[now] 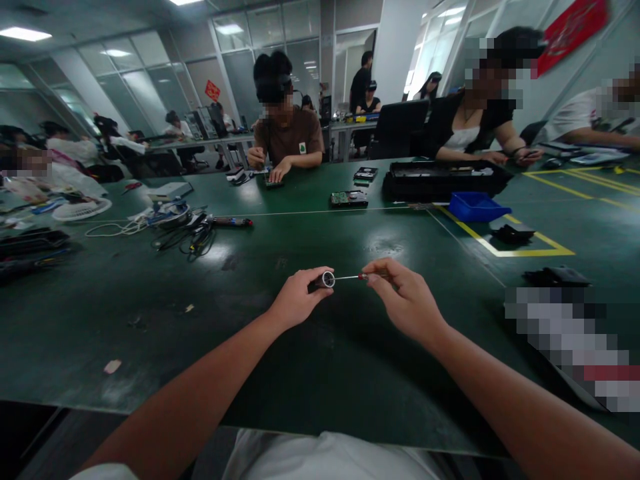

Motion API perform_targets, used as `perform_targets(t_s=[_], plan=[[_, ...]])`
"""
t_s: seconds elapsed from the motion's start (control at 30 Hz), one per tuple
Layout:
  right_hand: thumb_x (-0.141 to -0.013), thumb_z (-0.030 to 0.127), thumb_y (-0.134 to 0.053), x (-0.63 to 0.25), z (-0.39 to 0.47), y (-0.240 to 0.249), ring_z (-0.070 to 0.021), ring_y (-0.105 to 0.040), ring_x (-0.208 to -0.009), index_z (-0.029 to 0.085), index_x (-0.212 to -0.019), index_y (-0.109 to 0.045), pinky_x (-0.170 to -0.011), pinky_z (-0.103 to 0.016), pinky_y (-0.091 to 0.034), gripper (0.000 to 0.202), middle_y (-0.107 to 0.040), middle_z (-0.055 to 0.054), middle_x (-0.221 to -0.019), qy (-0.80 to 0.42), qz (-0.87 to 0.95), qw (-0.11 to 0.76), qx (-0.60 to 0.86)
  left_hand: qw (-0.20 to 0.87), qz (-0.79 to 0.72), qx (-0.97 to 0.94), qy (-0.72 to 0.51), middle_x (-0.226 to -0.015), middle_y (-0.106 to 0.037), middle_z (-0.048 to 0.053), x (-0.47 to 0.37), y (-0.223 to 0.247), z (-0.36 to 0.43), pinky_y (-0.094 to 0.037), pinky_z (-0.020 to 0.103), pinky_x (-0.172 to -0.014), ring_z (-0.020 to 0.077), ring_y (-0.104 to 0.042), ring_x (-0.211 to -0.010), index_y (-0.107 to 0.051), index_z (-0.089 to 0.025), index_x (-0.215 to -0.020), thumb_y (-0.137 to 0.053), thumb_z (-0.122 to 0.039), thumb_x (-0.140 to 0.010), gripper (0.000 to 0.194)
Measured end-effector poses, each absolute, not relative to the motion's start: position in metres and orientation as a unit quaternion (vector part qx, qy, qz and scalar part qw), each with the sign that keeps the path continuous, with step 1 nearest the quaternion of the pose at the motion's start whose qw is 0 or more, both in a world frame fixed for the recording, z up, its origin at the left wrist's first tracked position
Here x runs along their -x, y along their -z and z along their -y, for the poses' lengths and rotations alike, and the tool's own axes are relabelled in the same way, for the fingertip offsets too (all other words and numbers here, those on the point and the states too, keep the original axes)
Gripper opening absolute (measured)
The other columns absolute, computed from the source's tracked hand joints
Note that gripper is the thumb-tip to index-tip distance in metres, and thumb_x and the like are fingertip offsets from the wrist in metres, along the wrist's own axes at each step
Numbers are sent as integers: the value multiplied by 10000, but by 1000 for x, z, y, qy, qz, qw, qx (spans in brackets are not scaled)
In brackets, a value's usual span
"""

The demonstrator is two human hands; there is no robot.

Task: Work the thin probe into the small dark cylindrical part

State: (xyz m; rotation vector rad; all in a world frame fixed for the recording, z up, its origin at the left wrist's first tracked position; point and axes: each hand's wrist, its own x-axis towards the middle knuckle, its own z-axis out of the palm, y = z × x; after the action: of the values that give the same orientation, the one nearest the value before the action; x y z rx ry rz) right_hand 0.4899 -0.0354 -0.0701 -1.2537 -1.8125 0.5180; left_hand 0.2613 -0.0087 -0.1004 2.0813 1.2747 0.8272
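My left hand (299, 297) is closed around a small dark cylinder (326, 280) with a pale ring at its end, which faces right. In my right hand (407, 297) is a thin screwdriver (347, 277), pinched at its red-tipped handle. The metal shaft points left, and its tip meets the cylinder's ringed end; whether it sits inside is too small to tell. Both hands are above the green table (280, 380), in front of my body. Most of the screwdriver's handle is hidden by my fingers.
Across the table, a person (287, 137) handles a small device. Hard drives (349, 199), a long black housing (445, 180), a blue bin (479, 207) and black parts (513, 233) lie ahead and right. Tangled cables (193, 233) lie left. A blurred-out pale object (570, 347) is near right.
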Motion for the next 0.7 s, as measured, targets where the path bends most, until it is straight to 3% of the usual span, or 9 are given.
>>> perform_targets(t_s=[0.13, 0.33, 0.57, 0.7], plan=[[-995, 450, -425, -488, 35, 72, -167, -581, -553, 225, -874, -688, -547, -302, -396, 367, -623, 3, -619, -193, 716, 403, 537, 258, -480, -787, -289, -1137, -687, 18, -263, 98, 10, -443, 416, -931, 239, -603, -997, -638, -299, -1253, -674, -298, -880, 375], [-992, 333, -425, -485, 35, 73, -176, -595, -625, 203, -1213, -567, -593, -306, -423, 294, -664, -22, -785, -190, 730, 407, 516, 250, -480, -790, -288, -1110, -686, 32, -263, 97, 11, -410, 443, -1001, 238, -599, -986, -628, -291, -1270, -652, -318, -897, 375], [-1013, 405, -379, -486, 35, 72, -183, -596, -613, 221, -1106, -600, -578, -306, -410, 302, -624, -11, -709, -207, 724, 388, 531, 233, -480, -797, -284, -1160, -688, 2, -262, 102, 9, -379, 463, -1038, 231, -591, -1014, -627, -310, -1256, -680, -289, -883, 377], [-985, 349, -441, -486, 35, 73, -184, -589, -625, 217, -1192, -524, -580, -308, -426, 260, -634, -18, -760, -217, 728, 402, 512, 234, -482, -798, -277, -1160, -688, 4, -262, 100, 9, -357, 480, -1066, 230, -589, -1014, -622, -307, -1264, -670, -290, -890, 377]])
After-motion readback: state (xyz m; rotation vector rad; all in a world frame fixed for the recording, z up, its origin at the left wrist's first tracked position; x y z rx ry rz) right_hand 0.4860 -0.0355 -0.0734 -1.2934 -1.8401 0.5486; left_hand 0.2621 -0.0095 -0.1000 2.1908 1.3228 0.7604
